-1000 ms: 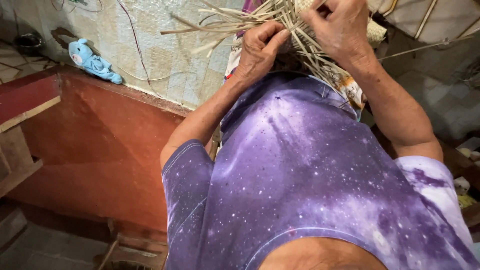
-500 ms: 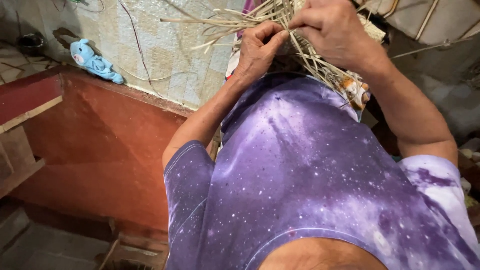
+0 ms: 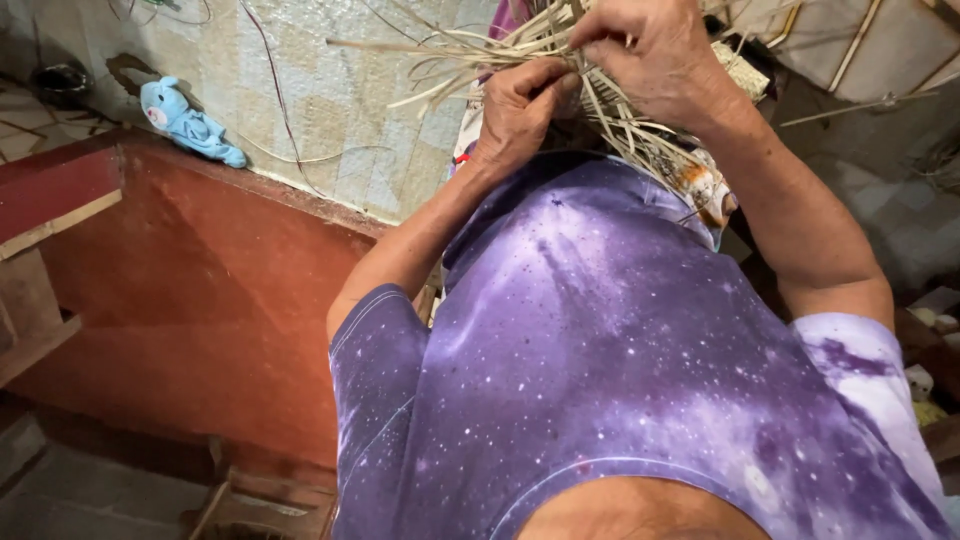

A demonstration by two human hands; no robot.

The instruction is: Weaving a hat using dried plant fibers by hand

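Note:
A bundle of pale straw strips [image 3: 470, 60] fans out in front of my chest at the top of the head view. My left hand [image 3: 520, 110] grips the strips from below, its fingers curled around them. My right hand [image 3: 655, 60] is closed over the same bundle from above, pinching strands near the left hand's thumb. More strips [image 3: 640, 135] trail down between my forearms towards my purple speckled shirt [image 3: 620, 350]. What the strips join to behind my hands is hidden.
A red painted ledge [image 3: 200, 270] runs along the left below a pale tiled floor [image 3: 330, 110]. A blue soft toy [image 3: 190, 125] lies on that floor. A wooden frame [image 3: 40, 320] stands at far left. Pale slats [image 3: 860, 40] and clutter sit at top right.
Both hands have shifted slightly to the right and down in view while working the strips. The fanned strands now point more to the left.

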